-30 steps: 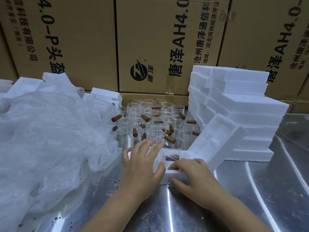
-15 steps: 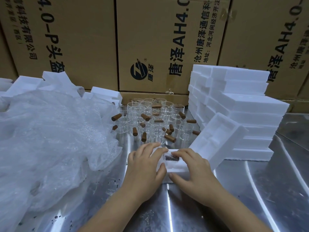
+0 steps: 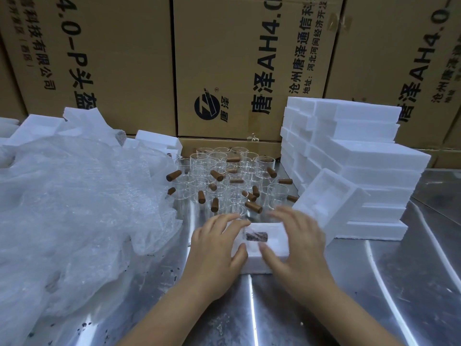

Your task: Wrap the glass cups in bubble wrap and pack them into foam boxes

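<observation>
A white foam box (image 3: 262,250) lies on the steel table in front of me, with a wrapped cup's brown handle (image 3: 256,236) showing in its cavity. My left hand (image 3: 214,250) rests on the box's left part, fingers straight, thumb at its near edge. My right hand (image 3: 296,248) lies over the right part, fingers spread and blurred. Behind the box stand several clear glass cups with brown wooden handles (image 3: 232,181). A foam lid (image 3: 329,203) leans against the foam stack.
A big heap of bubble wrap (image 3: 74,208) fills the left side of the steel table (image 3: 374,295). A tall stack of foam boxes (image 3: 361,158) stands at the right. Cardboard cartons (image 3: 237,66) wall off the back. Loose foam pieces (image 3: 82,121) lie behind the wrap.
Both hands have shifted over the foam box: the right hand moved up and right across its top, the left hand slid slightly forward. The box stays in place.
</observation>
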